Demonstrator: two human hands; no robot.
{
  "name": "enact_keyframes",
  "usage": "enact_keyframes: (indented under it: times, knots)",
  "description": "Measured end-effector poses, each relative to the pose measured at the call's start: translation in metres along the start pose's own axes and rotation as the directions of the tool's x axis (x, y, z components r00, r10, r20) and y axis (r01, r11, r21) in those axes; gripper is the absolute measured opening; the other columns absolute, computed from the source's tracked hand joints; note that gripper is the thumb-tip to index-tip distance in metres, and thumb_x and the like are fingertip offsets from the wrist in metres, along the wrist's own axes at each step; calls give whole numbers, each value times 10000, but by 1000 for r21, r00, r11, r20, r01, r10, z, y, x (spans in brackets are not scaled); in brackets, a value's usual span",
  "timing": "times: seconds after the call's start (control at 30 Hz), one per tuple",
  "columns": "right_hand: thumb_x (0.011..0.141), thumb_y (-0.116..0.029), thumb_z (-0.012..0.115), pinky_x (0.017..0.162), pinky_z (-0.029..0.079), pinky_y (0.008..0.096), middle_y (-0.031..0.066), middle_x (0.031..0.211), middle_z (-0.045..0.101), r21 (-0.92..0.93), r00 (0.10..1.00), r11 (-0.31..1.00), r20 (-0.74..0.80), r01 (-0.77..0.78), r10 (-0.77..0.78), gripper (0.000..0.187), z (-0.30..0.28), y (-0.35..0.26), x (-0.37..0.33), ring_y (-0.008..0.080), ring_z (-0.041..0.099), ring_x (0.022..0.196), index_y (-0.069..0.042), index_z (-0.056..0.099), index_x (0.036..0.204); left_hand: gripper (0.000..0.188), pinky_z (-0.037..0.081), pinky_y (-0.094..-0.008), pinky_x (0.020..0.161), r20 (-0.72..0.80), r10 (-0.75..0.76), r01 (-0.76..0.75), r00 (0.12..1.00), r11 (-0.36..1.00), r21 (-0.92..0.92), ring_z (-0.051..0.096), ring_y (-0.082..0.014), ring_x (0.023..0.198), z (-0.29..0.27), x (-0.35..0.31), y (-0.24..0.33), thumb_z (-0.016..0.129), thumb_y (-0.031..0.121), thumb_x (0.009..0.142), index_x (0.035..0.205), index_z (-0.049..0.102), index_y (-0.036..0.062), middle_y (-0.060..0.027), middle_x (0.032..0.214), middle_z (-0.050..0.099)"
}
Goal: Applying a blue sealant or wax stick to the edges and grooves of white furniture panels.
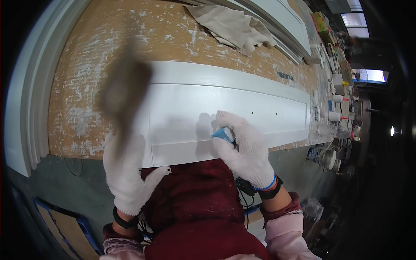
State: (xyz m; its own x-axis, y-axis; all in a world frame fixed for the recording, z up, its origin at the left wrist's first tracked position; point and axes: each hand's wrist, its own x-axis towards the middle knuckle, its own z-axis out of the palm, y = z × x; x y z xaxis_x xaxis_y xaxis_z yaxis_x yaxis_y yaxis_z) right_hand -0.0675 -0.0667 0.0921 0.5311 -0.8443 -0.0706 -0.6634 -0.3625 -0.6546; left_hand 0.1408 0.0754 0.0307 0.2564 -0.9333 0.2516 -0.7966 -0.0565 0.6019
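Clamping a small blue block point(222, 134), the right grip point(245, 147) is over a white panel point(190, 102) on the table point(82, 95); the left grip point(125, 180) spreads its thumb, fingers partly hidden by a blurred brown shape point(125, 89). Beyond lie beige cloth point(236, 28), red-tipped bottles point(335, 116).

Workshop interior, identified chiefly by the broad tan worktop point(169, 45), whose surface is scuffed and streaked with white, paint-like marks. A white panel point(199, 97) with a recessed centre and two small dark holes lies across its near edge; pale framed pieces point(39, 82) stand at the left, and a crumpled beige cloth point(236, 28) lies at the far side. White bottles with red nozzles point(334, 116) crowd the right end among mixed supplies. White knit gloves point(249, 149) and a marked dark-red apron point(195, 190) are worn, consistent with manual work.
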Motion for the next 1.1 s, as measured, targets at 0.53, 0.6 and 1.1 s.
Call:
enact_keyframes:
  times: [0.53, 0.6, 1.1]
  knots:
    - [829, -108, 640, 841, 518, 383, 207, 1105, 631, 154, 981, 984, 158, 90, -115, 392, 42, -43, 27, 379, 633, 950, -21, 556, 1202, 894, 434, -485, 994, -58, 1, -5, 998, 997, -73, 524, -400, 1192, 1, 5, 3, 897, 177, 519, 1310, 518, 4, -208, 1308, 527]
    - [827, -102, 641, 835, 520, 389, 213, 1104, 628, 174, 975, 979, 175, 104, -135, 393, 46, -49, 32, 385, 632, 952, -17, 556, 1201, 917, 377, -524, 1068, -28, -24, 22, 999, 997, -77, 486, -402, 1240, 4, 3, 1, 884, 190, 509, 1330, 507, 30, -193, 1337, 511]
    - [835, -140, 642, 799, 516, 414, 216, 1072, 627, 94, 977, 993, 191, 77, -94, 385, 39, -42, 30, 406, 626, 941, -31, 553, 1194, 894, 398, -533, 1068, -154, 81, -86, 985, 996, -26, 506, -389, 1234, 11, -1, -3, 860, 325, 621, 1366, 471, 23, -195, 1352, 507]
